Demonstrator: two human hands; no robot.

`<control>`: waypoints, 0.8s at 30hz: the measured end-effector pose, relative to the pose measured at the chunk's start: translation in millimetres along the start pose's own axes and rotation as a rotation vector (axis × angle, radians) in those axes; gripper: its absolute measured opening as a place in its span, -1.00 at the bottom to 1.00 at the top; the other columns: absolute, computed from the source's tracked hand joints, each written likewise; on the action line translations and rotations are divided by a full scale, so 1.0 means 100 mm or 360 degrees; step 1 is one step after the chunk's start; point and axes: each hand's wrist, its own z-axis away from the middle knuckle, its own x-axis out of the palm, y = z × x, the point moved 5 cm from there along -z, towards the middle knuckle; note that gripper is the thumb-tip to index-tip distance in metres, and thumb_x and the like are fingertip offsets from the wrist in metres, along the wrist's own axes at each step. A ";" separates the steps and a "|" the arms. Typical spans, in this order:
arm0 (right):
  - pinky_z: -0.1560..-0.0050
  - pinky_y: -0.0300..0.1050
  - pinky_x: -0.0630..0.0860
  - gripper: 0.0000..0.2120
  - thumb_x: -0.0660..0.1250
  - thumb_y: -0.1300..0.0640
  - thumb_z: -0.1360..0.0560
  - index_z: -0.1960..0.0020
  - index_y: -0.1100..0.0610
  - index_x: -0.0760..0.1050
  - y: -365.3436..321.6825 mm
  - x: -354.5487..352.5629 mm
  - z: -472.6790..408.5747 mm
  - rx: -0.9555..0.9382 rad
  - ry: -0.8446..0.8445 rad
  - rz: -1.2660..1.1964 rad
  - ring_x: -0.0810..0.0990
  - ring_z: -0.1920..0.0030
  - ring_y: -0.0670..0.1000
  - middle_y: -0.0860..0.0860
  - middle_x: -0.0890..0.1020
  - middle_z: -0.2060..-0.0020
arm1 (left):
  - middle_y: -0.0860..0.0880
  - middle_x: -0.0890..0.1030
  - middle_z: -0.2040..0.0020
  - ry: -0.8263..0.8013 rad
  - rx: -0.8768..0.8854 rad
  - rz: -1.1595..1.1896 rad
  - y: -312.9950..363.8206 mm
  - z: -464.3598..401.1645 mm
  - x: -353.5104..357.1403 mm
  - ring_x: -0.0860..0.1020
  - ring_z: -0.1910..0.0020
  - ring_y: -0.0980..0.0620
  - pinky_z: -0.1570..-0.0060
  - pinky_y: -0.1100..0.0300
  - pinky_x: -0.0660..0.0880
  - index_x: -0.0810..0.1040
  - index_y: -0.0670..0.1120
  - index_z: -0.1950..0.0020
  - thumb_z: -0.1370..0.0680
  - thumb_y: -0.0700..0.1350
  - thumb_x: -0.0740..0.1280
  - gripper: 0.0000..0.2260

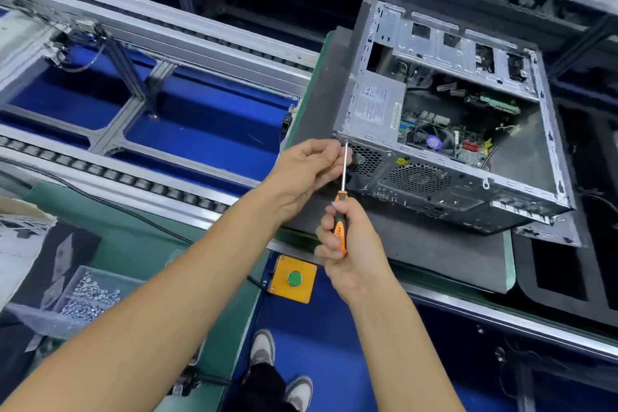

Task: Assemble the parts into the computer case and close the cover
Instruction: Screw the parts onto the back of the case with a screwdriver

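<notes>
Case (434,157) corner: hands (347,244) steady raised screwdriver (341,191).

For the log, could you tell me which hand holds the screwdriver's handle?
The right hand grips the orange handle; the left hand only pinches near the tip.

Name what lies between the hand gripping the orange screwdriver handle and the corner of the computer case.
In the head view, the screwdriver's bare metal shaft spans from the right hand to the computer case corner, with the left hand pinching beside its tip.
</notes>
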 end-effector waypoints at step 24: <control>0.59 -0.25 0.09 -0.80 0.24 0.24 -0.50 0.25 0.06 0.30 0.07 -0.43 -0.38 -0.0351 -0.0273 0.0501 0.18 0.59 -0.08 0.01 0.39 0.46 | -0.08 0.74 0.01 -0.0036 0.0295 -0.0124 -0.06 0.03 -0.12 0.72 0.02 0.05 0.15 0.32 0.60 0.58 -0.17 -0.11 -0.60 -0.18 0.40 -0.88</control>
